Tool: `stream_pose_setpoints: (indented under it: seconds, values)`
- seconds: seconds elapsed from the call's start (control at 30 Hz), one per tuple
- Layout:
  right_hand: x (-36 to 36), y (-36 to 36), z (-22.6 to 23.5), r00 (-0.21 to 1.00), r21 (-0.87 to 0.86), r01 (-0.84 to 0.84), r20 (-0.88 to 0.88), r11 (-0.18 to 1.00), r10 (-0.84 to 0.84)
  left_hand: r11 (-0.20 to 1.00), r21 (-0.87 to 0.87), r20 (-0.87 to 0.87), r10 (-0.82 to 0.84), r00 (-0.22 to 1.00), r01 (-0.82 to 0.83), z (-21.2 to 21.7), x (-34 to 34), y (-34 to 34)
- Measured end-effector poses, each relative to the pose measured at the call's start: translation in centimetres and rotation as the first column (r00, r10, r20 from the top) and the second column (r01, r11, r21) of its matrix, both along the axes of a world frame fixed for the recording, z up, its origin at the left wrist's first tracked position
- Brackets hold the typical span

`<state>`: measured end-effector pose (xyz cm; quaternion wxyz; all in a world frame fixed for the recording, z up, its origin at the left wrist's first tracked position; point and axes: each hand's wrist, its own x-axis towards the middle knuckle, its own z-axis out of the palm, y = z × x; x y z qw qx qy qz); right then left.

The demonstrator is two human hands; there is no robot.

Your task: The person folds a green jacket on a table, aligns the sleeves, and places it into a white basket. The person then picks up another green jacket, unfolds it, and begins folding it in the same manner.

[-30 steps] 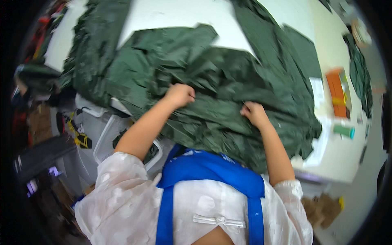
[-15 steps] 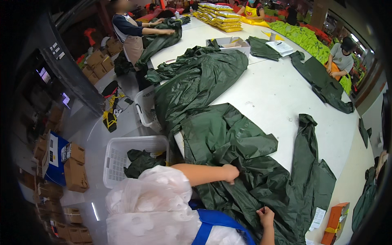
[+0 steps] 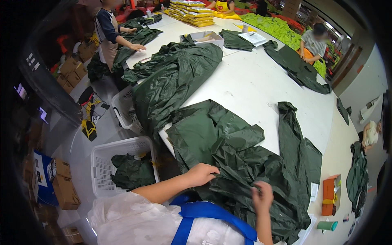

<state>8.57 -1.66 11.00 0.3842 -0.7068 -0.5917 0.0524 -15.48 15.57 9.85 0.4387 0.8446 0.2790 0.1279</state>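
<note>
A dark green, thin, shiny garment [image 3: 241,159] lies crumpled across the near edge of the table, with a long sleeve-like part stretching away on the right. My left hand [image 3: 203,173] is closed on a fold of it at the near left. Over its near middle is my right hand [image 3: 262,196], a short way to the right of the left one. Motion smears the fingers of that hand, so whether they grip the cloth cannot be made out.
The white table [image 3: 245,85] curves away. A dark green heap [image 3: 179,73] hangs over its left edge, above white baskets; one basket [image 3: 96,163] holds dark green cloth. At right are an orange box [image 3: 328,196] and a green roll [image 3: 326,225]. Co-workers [image 3: 108,36] stand around the table.
My left hand has shifted left and nearer along the garment. My right hand has risen from the near cloth and blurs. The far-left co-worker's cloth is lowered onto the table. The whole view has turned.
</note>
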Motion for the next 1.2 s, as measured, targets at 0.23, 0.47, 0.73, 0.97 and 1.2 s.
stream_pose_setpoints:
  seconds: [0.23,0.47,0.73,0.97,1.2]
  values:
    - [-7.0,4.5,1.9,0.951,-0.109,-0.303,-0.106,0.947,0.292,0.973,0.215,0.134,0.054,0.990,-0.082,0.9,-1.2,-2.3]
    - [-7.2,3.3,4.8,0.963,-0.235,-0.270,-0.051,0.934,0.266,0.962,0.270,0.071,0.031,0.997,-0.049,0.5,-6.2,-0.7]
    - [-9.8,5.3,4.2,0.914,-0.223,-0.306,0.202,0.926,0.351,0.827,0.512,0.080,-0.313,0.946,0.231,5.7,-4.7,-0.7]
    - [-10.0,5.7,5.3,0.917,-0.221,-0.398,-0.109,0.890,0.383,0.810,0.523,0.110,-0.373,0.921,0.266,7.8,-6.5,0.0]
    - [-9.1,6.3,3.9,0.808,-0.127,-0.578,0.045,0.806,0.587,0.914,0.309,-0.029,-0.267,0.963,0.262,7.8,-8.6,1.1]
